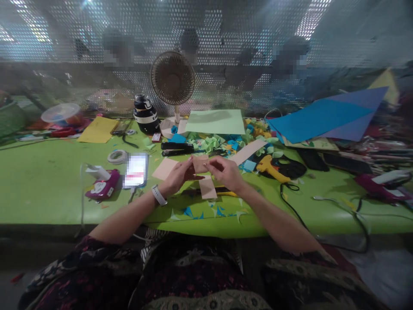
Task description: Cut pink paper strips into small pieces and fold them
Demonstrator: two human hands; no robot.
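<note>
Between my two hands, just above the green table, is a small piece of peach paper (200, 164). My left hand (179, 175), with a white watch on its wrist, grips the paper's left side. My right hand (224, 173) pinches its right edge between thumb and fingers. Below the hands lies another peach paper square (207, 187), partly over a yellow and black tool (226, 191) whose kind I cannot make out. A further peach sheet (164, 168) rests beside my left hand, and a long peach strip (248, 152) lies beyond my right hand.
Behind the hands are a black stapler (177, 148), paper scraps (211, 144), a fan (173, 79) and a black bottle (146, 115). A lit phone (135, 170) and tape roll (117, 156) lie left. A yellow glue gun (272, 169) with its cord lies right, before blue sheets (316, 118).
</note>
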